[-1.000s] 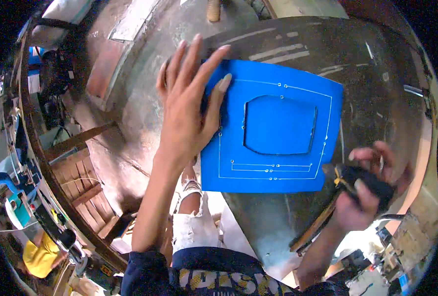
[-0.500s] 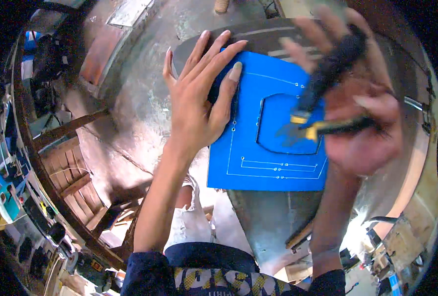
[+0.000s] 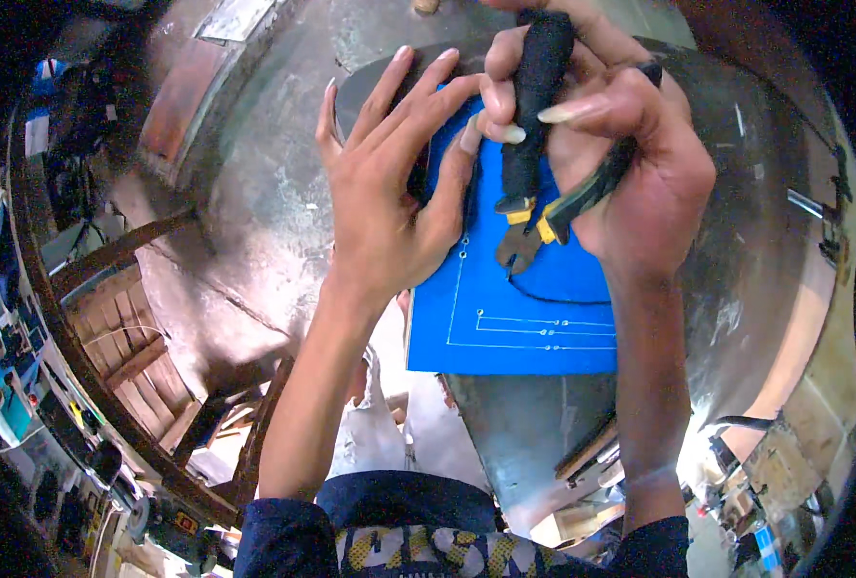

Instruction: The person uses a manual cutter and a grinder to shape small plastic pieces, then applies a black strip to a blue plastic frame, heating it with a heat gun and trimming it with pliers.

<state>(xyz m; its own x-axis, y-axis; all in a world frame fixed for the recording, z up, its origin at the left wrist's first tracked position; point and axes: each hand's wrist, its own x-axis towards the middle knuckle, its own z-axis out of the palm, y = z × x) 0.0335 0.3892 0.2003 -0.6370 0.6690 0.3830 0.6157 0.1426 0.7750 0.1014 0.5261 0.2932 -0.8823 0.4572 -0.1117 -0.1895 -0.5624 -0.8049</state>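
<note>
A blue board (image 3: 572, 275) with thin white lines and small marks lies in front of me. My left hand (image 3: 384, 193) rests along its upper left edge, fingers spread and thumb on the blue face. Raised over the board's right side, my right hand (image 3: 645, 178) is closed around pliers (image 3: 534, 116) with black-wrapped handles and yellow collars. The jaws (image 3: 518, 250) point down at the corner of a black outline (image 3: 553, 300) on the board. I cannot tell whether that outline is a cut or a thin cord. My right hand and the pliers hide much of the board's upper right.
Beneath the board is a dark rounded surface (image 3: 736, 289). A wooden crate-like piece (image 3: 129, 328) stands at the left, and a power tool (image 3: 172, 525) lies at the lower left. A bright light (image 3: 702, 462) glares at the lower right.
My right hand with the pliers has moved left, bringing the jaws to the outline's lower left corner. The handles stand closer together. My left hand has stayed nearly in place.
</note>
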